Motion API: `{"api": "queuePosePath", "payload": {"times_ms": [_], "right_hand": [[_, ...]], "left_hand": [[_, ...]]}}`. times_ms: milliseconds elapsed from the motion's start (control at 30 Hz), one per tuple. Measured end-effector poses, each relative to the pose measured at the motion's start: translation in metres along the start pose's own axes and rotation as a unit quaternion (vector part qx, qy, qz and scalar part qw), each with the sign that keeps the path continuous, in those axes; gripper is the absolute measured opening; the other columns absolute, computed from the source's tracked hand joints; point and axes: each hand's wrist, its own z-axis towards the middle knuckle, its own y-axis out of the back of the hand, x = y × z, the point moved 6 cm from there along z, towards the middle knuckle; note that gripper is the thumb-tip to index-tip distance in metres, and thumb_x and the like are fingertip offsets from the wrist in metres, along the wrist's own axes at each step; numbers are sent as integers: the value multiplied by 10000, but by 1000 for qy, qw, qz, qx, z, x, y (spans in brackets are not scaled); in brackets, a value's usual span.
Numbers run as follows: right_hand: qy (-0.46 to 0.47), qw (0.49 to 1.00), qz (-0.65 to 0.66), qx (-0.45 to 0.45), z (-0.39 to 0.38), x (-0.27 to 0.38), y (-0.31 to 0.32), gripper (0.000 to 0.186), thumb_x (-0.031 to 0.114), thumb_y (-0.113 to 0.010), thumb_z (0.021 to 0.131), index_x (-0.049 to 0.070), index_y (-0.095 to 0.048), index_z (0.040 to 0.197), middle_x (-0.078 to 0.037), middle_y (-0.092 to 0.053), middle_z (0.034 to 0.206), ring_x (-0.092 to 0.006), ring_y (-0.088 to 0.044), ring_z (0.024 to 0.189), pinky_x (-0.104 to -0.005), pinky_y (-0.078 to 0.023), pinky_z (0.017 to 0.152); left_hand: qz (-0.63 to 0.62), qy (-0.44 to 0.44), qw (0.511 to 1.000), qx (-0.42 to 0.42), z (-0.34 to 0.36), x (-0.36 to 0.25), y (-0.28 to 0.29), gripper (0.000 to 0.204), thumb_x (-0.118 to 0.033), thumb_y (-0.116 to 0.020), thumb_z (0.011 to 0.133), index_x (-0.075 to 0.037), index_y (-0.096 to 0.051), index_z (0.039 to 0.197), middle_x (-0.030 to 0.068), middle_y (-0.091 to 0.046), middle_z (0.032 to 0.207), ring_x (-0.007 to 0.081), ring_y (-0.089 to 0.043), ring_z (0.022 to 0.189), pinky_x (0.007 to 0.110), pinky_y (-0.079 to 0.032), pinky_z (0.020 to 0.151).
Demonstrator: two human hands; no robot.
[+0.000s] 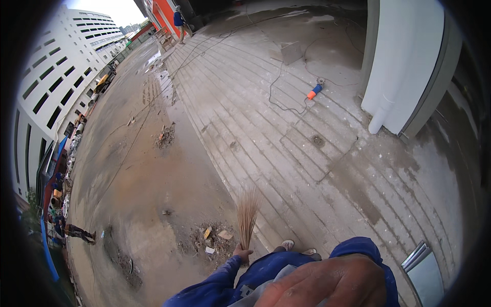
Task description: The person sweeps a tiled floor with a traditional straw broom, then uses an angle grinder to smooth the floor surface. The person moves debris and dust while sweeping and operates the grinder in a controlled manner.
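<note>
My left hand [243, 254] is closed around the bound base of a stick broom [247, 215], whose thin brown bristles point up and fan out ahead of me. Just left of the broom lies a debris pile [214, 240] of dirt, chips and a few pale and yellowish scraps. Very close to the camera, my right hand [325, 284] fills the bottom of the view with its back showing. Its fingers run toward the lower edge, so their grip is hidden. The blue sleeve [358, 246] of that arm curves above it. My sandalled foot [288, 245] stands on the paving.
A blue and orange power tool [315, 92] with a trailing cable lies on the grooved paving [266, 128]. Beyond it stands a grey panel [291, 52]. A white pillar [404, 66] rises at right, above a pale sheet [427, 279]. People [180, 23] are farther off.
</note>
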Motion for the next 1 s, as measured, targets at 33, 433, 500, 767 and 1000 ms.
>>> {"api": "queuePosePath", "payload": {"times_ms": [33,433,500,767,1000], "right_hand": [[-33,997,70,8,-17,3,-6,528,354,-616,1115,-142,-666,1286,-322,-688,1256,-351,-732,1146,-468,-562,1014],[443,866,227,-50,29,70,53,589,280,-872,944,-243,-688,1142,-375,-662,1146,-370,-729,951,-415,-600,716],[467,856,222,9,74,71,89,570,262,-867,949,-247,-688,1132,-378,-666,1134,-366,-729,935,-418,-600,712],[160,949,264,64,270,61,136,460,183,-817,990,-253,-703,1083,-378,-687,1054,-353,-724,890,-416,-600,709],[151,924,346,68,347,48,162,416,206,-759,1041,-206,-737,1085,-350,-719,1030,-343,-726,887,-389,-603,740]], "left_hand": [[7,9,1000,-23,-5,27,28,848,-307,-943,756,2,-561,1447,209,-744,1255,325,-727,1177,434,-561,1035],[-28,81,996,-14,35,24,11,614,-146,-881,806,52,-591,1310,208,-748,1145,332,-740,1044,451,-580,921],[-9,125,992,-1,66,23,42,631,-148,-884,799,51,-594,1323,209,-751,1149,338,-744,1058,453,-584,934],[-22,34,996,-74,172,-120,116,907,-435,-889,773,-18,-538,1498,281,-728,1276,432,-697,1233,480,-549,1058],[-11,52,994,-90,196,-252,172,910,-349,-800,822,-54,-370,1568,321,-714,1249,488,-714,1164,522,-564,1015]]}}
